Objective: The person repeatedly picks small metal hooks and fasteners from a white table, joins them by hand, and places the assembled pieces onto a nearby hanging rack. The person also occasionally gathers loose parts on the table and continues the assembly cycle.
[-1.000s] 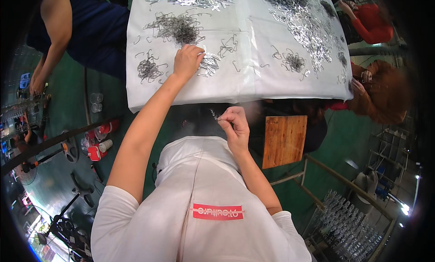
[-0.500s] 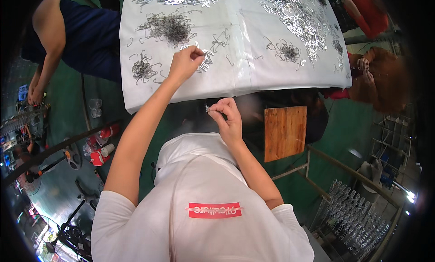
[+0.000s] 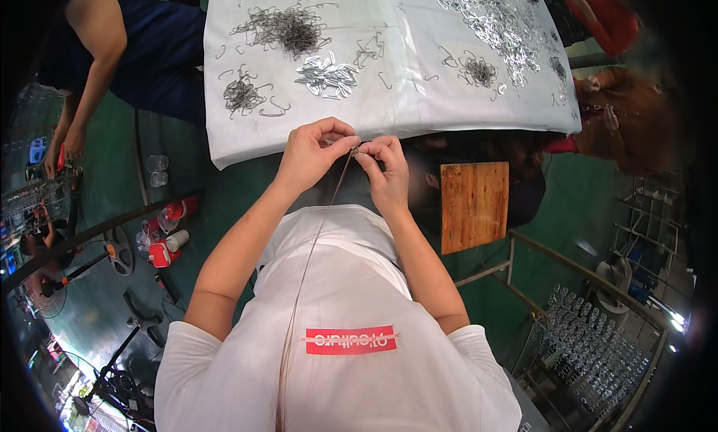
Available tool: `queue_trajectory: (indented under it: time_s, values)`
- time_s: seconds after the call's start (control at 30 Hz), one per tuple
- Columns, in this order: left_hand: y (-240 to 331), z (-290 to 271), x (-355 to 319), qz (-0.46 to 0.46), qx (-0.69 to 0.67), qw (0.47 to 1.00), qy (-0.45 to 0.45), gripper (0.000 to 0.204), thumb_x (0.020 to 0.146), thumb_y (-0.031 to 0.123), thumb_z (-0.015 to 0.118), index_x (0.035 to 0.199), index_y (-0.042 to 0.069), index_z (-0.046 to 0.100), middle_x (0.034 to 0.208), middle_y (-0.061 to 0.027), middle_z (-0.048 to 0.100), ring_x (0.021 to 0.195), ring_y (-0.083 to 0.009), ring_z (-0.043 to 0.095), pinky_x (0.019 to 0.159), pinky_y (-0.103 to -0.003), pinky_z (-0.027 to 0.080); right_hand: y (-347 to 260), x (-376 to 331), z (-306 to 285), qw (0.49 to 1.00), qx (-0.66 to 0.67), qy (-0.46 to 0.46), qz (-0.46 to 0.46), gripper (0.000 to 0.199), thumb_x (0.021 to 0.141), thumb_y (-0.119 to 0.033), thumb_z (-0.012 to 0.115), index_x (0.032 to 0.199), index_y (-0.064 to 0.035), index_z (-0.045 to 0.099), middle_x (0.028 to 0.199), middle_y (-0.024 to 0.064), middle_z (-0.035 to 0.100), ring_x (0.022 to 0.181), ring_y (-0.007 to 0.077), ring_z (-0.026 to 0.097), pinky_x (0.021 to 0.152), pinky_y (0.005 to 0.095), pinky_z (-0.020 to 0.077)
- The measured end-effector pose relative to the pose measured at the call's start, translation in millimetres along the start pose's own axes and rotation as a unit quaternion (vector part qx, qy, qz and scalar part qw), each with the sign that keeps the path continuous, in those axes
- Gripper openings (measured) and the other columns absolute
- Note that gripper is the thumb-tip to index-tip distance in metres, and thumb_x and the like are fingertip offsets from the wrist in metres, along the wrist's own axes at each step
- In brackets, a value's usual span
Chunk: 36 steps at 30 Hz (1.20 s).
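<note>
My left hand (image 3: 314, 154) and my right hand (image 3: 385, 174) meet just off the table's near edge, thumbs and forefingers pinched together. Something tiny sits between their fingertips, too small to make out. From that spot a thin brown cord (image 3: 333, 200) stretches down over the front of my white shirt. Beyond my hands, on the white-covered table (image 3: 314, 118), lies a small heap of silver metal strips (image 3: 327, 77). Bent dark wire hooks form a pile (image 3: 243, 96) to its left and a bigger pile (image 3: 292, 32) behind it.
More silver pieces (image 3: 501, 28) and a small hook pile (image 3: 479, 72) cover the table's right side. A wooden stool (image 3: 474, 206) stands right of my hands. People sit or stand at both sides. A metal rack of clear hanging pieces (image 3: 598, 350) is at lower right.
My left hand has left the silver strips and come back toward me to meet my right hand. My right hand has risen slightly. The cord now runs up to my fingers.
</note>
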<state>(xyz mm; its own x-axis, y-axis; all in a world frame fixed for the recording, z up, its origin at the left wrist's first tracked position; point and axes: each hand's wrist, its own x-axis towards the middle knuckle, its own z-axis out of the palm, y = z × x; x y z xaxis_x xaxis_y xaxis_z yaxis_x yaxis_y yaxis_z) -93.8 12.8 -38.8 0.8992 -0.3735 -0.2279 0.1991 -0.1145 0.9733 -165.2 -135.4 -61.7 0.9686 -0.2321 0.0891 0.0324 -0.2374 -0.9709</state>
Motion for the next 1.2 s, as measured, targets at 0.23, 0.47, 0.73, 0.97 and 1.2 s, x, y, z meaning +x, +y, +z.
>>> queue_trajectory:
  time_s: [0.23, 0.47, 0.73, 0.97, 1.2]
  values:
    - [-4.6, 3.8, -13.0, 0.078, 0.031, 0.996, 0.044, 0.011, 0.080, 0.010, 0.071, 0.090, 0.005, 0.070, 0.092, -0.0029, 0.070, 0.084, -0.0117, 0.062, 0.068, -0.025, 0.047, 5.3, -0.6, -1.1, 1.000, -0.020, -0.013, -0.008, 0.010, 0.081, -0.006, 0.070, 0.090, -0.0036, 0.067, 0.087, 0.0042, 0.052, 0.077, 0.0152, 0.053, 0.069, 0.0269, 0.0439]
    - [-10.7, 1.7, -23.0, 0.141, 0.100, 0.981, 0.090, 0.011, 0.077, 0.005, 0.072, 0.088, 0.005, 0.070, 0.099, -0.0057, 0.067, 0.086, -0.0150, 0.060, 0.073, -0.026, 0.048, 42.0, 90.8, -18.5, 0.995, -0.098, 0.011, -0.014, 0.018, 0.083, -0.014, 0.068, 0.098, -0.0035, 0.069, 0.083, 0.0095, 0.060, 0.075, 0.0186, 0.058, 0.070, 0.0321, 0.0452]
    - [-9.2, 3.5, -24.2, 0.157, 0.106, 0.971, 0.149, 0.013, 0.074, 0.001, 0.074, 0.086, 0.004, 0.069, 0.092, -0.0068, 0.067, 0.091, -0.0216, 0.061, 0.077, -0.030, 0.049, 71.3, 258.6, 23.1, 0.867, -0.446, -0.009, 0.224, 0.025, 0.083, -0.027, 0.065, 0.094, -0.0048, 0.072, 0.098, 0.0139, 0.069, 0.093, 0.0313, 0.067, 0.077, 0.0388, 0.0520]
    - [-13.9, 5.5, -24.4, 0.138, 0.096, 0.972, 0.166, 0.014, 0.074, 0.001, 0.074, 0.087, 0.005, 0.069, 0.090, -0.0061, 0.067, 0.089, -0.0212, 0.061, 0.076, -0.031, 0.049, 92.9, 282.6, 41.2, 0.826, -0.521, -0.090, 0.197, 0.029, 0.082, -0.027, 0.065, 0.100, -0.0039, 0.069, 0.099, 0.0160, 0.069, 0.094, 0.0294, 0.067, 0.075, 0.0376, 0.0530]
    - [-17.0, 7.5, -23.6, 0.124, 0.095, 0.977, 0.145, 0.011, 0.076, 0.003, 0.073, 0.087, 0.005, 0.069, 0.087, -0.0066, 0.067, 0.084, -0.0208, 0.061, 0.073, -0.030, 0.049, 68.0, 219.6, -8.4, 0.974, -0.082, -0.107, 0.182, 0.015, 0.088, -0.011, 0.059, 0.092, 0.0030, 0.061, 0.085, 0.0122, 0.065, 0.073, 0.0181, 0.063, 0.065, 0.0300, 0.0521]
